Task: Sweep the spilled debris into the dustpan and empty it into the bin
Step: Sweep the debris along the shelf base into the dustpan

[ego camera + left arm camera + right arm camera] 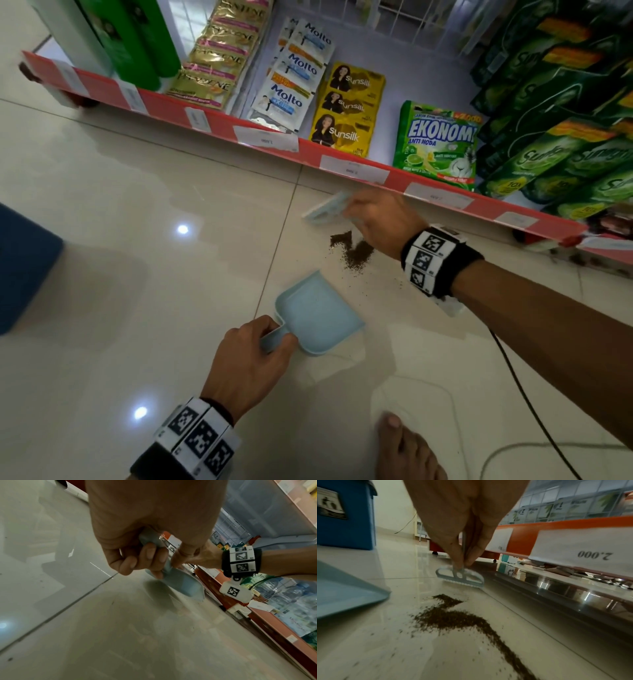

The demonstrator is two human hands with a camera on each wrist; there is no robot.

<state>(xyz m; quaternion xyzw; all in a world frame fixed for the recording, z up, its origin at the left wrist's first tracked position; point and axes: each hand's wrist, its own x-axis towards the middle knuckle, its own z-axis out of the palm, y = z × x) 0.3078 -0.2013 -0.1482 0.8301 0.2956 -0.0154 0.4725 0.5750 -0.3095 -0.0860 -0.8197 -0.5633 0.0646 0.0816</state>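
A pale blue dustpan [317, 311] lies on the tiled floor, its mouth turned toward a patch of dark brown debris [352, 251]. My left hand [251, 356] grips the dustpan's short handle [155, 540] from behind. Beyond the debris, my right hand [380, 219] pinches the handle of a small pale blue brush [325, 209], close to the shelf front. In the right wrist view the brush [460, 578] stands bristles down on the floor, just past the debris [453, 618], and the dustpan's edge [351, 595] sits at the left.
A low shelf with an orange price rail [308, 150] holds sachets and detergent packs along the far side. A blue bin [24, 267] stands at the left, blue bin [346, 515] too. A bare foot [404, 448] and cables [520, 390] lie at the lower right.
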